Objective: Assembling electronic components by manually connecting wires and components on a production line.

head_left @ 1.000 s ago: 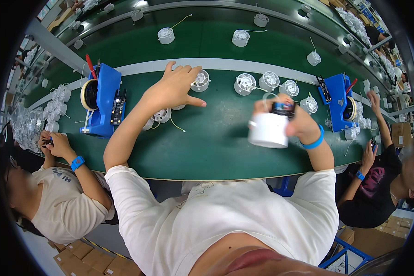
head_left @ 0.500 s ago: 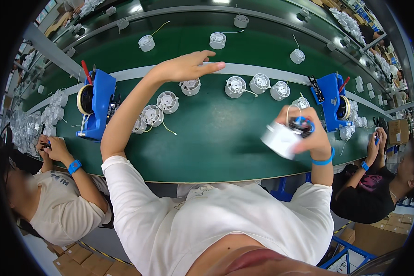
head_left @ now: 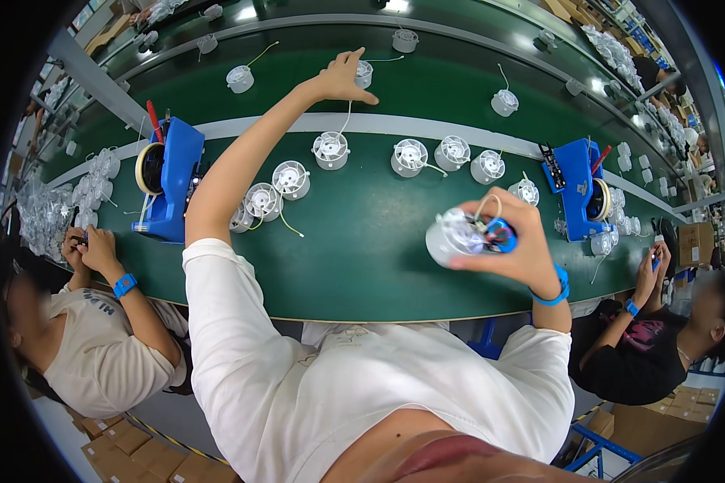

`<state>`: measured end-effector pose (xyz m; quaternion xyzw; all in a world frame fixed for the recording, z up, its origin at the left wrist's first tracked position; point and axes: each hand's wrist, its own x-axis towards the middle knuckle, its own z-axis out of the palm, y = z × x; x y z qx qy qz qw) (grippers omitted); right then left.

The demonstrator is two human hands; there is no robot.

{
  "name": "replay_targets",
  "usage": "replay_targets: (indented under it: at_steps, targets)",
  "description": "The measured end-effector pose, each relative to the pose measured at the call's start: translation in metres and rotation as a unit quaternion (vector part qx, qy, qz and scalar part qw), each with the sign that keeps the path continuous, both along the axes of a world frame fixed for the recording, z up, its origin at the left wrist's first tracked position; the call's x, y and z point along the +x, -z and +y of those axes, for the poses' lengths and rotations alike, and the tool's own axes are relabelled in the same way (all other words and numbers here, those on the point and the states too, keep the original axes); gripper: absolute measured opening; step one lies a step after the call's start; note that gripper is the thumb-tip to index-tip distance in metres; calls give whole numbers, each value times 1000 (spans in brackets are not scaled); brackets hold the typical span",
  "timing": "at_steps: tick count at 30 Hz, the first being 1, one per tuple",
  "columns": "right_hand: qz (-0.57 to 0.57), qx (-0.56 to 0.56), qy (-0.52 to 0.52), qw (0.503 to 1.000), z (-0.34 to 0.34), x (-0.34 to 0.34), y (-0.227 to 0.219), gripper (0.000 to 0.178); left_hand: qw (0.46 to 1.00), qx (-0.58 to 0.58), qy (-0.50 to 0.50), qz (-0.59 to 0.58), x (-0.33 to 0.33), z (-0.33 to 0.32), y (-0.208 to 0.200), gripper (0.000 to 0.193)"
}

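Stretched out over the far green belt, my left hand (head_left: 340, 80) has its thumb and fingers spread around a white round plastic housing (head_left: 363, 74) with a thin cable. Whether they touch it is hard to tell. My right hand (head_left: 517, 241), with a blue wristband, is closed on another white round housing (head_left: 449, 238) above the right of the table. A blue-and-black part with red wires (head_left: 501, 235) shows at that housing's side, by my fingers, under a looped white cable. Motion blurs this housing. Several spoked white housings (head_left: 330, 150) stand along the table's far side.
Blue tool holders with tape rolls stand at left (head_left: 181, 181) and right (head_left: 578, 189). A pale rail (head_left: 403, 123) divides table (head_left: 362, 274) from belt (head_left: 435, 88), which carries more housings. Co-workers sit on both sides, hands (head_left: 97, 249) busy with small parts.
My left hand has reached farther over the belt and spread around a housing there. My right hand has moved left with its housing, turning it. Belt housings sit slightly farther left.
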<state>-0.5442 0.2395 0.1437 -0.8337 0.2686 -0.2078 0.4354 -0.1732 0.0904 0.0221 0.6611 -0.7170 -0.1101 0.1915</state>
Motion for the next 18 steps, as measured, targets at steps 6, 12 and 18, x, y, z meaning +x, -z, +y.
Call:
replay_targets:
  at_steps: [6,12,18]
  targets:
    - [-68,147,-19,987,-12,-10,6,63,986,103,-67,112,-10,-31,-21,86]
    - [-68,147,-84,983,-8,-10,3,64,999,31,-27,11,-16,-85,-16,57]
    - [-44,98,-168,980,-2,-28,-5,71,1000,-5,18,-14,24,-143,35,53]
